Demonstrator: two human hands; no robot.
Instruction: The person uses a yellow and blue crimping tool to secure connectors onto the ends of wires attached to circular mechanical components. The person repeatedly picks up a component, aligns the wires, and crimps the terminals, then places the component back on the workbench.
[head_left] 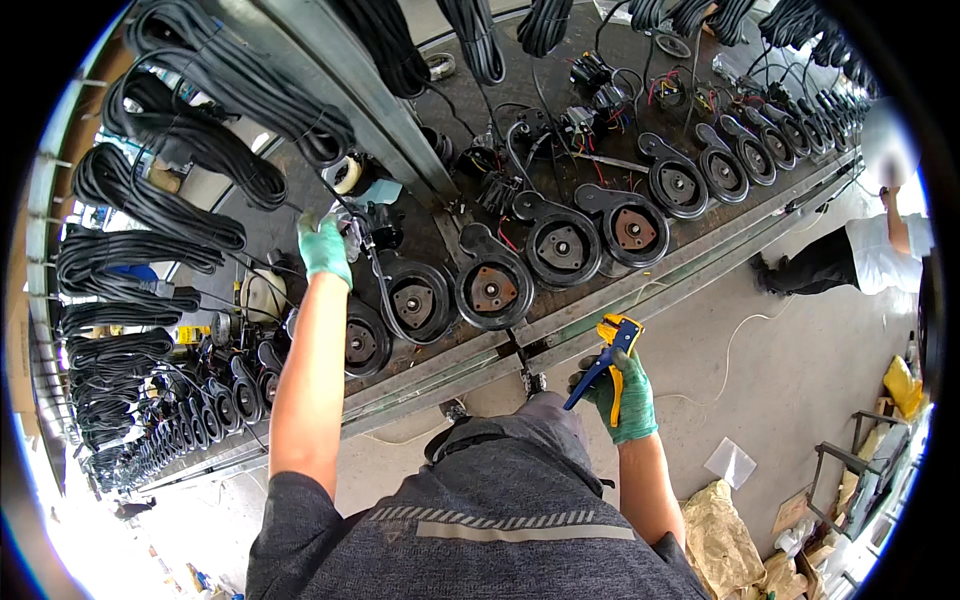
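My left hand (325,250), in a green glove, reaches over the bench with its fingers curled in around a thin black cable that comes down from a hanging coil (240,165). Beside those fingers sits a black pump-like unit (382,230) with a round black housing (415,300) below it. The fingertips are small here, so the exact grip is hard to make out. In front of the bench, my right hand (632,405), also gloved in green, is closed round the handles of a yellow and blue wire stripper (610,360), its jaws pointing up toward the bench.
Round black housings (492,290) line the bench's front edge, with wired motors (600,95) behind. Several cable coils (475,40) hang overhead beside a metal post (350,95). At right another person (880,250) stands on the floor. Brown paper packaging (720,540) lies at lower right.
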